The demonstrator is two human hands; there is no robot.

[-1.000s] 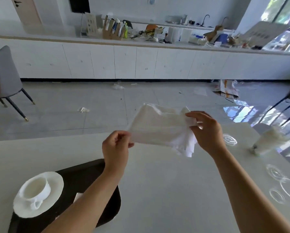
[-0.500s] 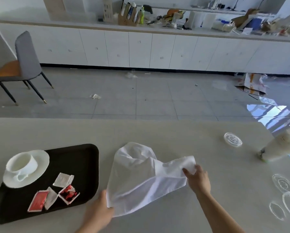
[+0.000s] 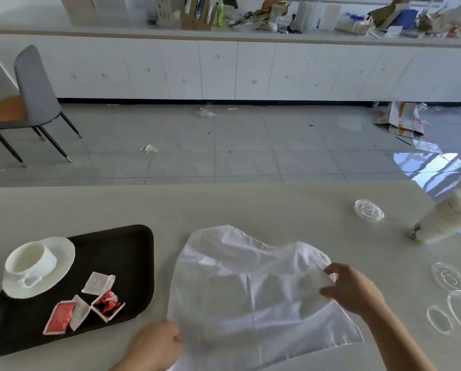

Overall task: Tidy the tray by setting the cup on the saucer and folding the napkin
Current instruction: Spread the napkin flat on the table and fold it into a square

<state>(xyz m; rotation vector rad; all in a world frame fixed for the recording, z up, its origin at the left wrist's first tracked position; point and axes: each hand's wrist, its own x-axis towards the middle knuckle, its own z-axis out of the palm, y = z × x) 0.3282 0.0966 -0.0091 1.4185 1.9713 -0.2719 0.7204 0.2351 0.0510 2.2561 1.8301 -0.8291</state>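
A white napkin [image 3: 250, 285] lies spread and rumpled on the pale table, just right of a black tray [image 3: 133, 253]. My left hand [image 3: 157, 346] pinches the napkin's near left corner at the table's front edge. My right hand [image 3: 355, 290] grips a fold at its right edge. On the tray's far left a white cup [image 3: 30, 259] stands upright on a white saucer [image 3: 60, 261].
Red and white sauce packets [image 3: 90, 303] lie on the tray in front of the saucer. Clear plastic lids [image 3: 369, 209] and a tipped cup [image 3: 443, 220] sit on the table's right side. A grey chair [image 3: 34, 97] stands on the floor beyond.
The napkin came down from mid-air onto the table and has spread wider. Both hands dropped with it and moved apart. My view tilted downward.
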